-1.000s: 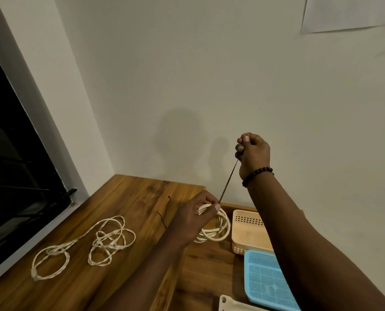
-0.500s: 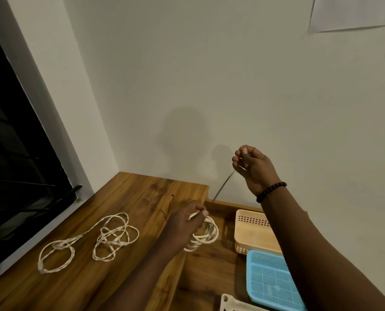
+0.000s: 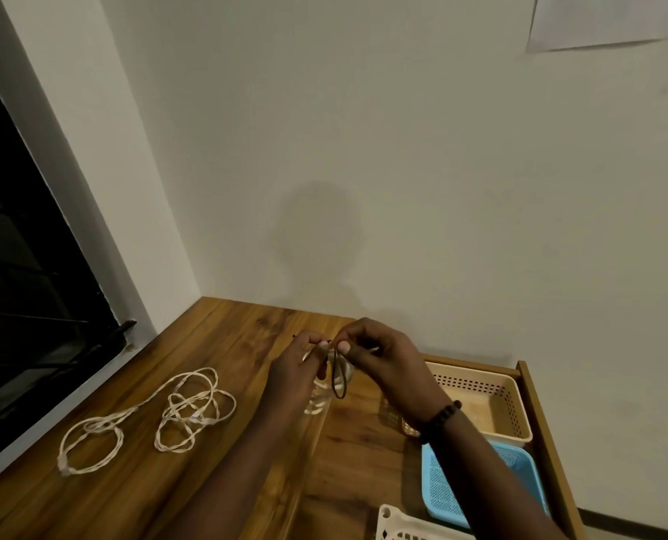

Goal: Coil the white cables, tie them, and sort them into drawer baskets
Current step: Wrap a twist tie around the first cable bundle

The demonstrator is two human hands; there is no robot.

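Wooden worktop [image 3: 215, 496] carried one loose white cable [image 3: 157, 415] uncoiled at nine o'clock of both hands, while left hand [image 3: 299, 370] and right hand [image 3: 383, 360] pinched a dark tie [image 3: 339, 378] around the coiled cable [image 3: 320, 399], the baskets [image 3: 480, 387] at three o'clock seemingly unfilled.

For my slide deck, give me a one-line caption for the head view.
Both hands wrap a dark tie around a coiled cable beside the drawer baskets.

wooden desktop [image 3: 137, 496] with loose cable [image 3: 176, 411]
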